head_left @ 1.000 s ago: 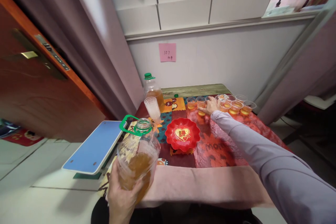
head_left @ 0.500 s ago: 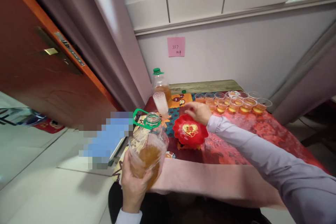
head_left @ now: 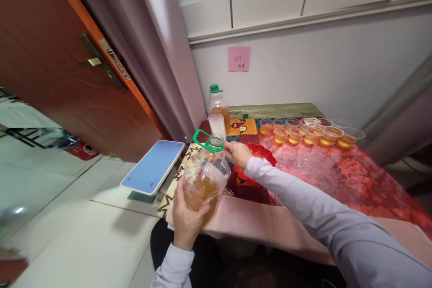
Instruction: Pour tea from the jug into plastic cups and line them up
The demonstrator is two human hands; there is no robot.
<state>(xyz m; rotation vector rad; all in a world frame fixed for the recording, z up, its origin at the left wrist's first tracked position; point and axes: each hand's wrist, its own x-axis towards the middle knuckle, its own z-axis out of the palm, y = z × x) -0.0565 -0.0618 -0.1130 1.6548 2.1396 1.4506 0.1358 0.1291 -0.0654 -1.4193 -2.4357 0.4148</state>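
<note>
My left hand [head_left: 189, 216] is wrapped round the lower side of a clear plastic bottle [head_left: 205, 189] partly filled with amber liquid. The bottle tilts slightly, its mouth uncapped, with a green carry handle [head_left: 202, 140] at the neck. Just right of that neck is my right hand [head_left: 239, 155], its fingers curled together. Its fingertips meet the bottle neck and the lower end of a leaning stack of clear plastic cups [head_left: 216, 122] in the view; what they grip is hidden. Under the right forearm lies a red scalloped dish [head_left: 261, 150], partly covered.
Two rows of clear cups with amber drink [head_left: 313, 135] stand at the back right. A second bottle with a green cap [head_left: 219, 103] is behind the stack. A loose green cap [head_left: 245, 116] lies near the wall. A blue-topped stool [head_left: 153, 166] stands left of the table.
My right hand has moved left and down from above the red dish to beside the bottle neck. My left hand still holds the bottle. The view has turned slightly left.
</note>
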